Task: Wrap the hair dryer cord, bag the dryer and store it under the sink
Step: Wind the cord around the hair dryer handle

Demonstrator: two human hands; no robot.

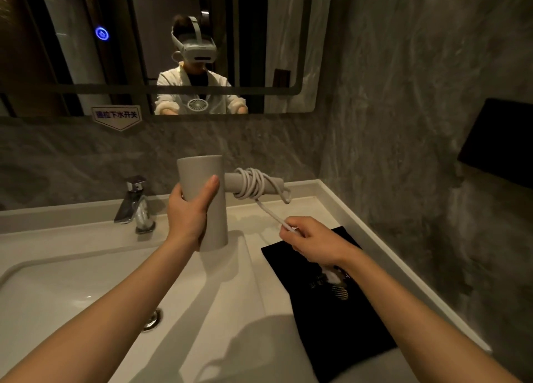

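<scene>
My left hand [189, 209] grips the hair dryer [204, 201] barrel upright above the table [251, 267], handle toward three o'clock so my right hand [313, 242], pinching the cord [253, 185], can wind it. The black bag [331, 310] waits at five o'clock.

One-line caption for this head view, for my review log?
Left hand holds hair dryer above the sink; right hand winds cord around its handle, black bag alongside.

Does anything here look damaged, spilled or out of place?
Nothing is damaged or spilled. The cord is coiled loosely and unevenly around the hair dryer handle, with one loop hanging off its end.
</scene>
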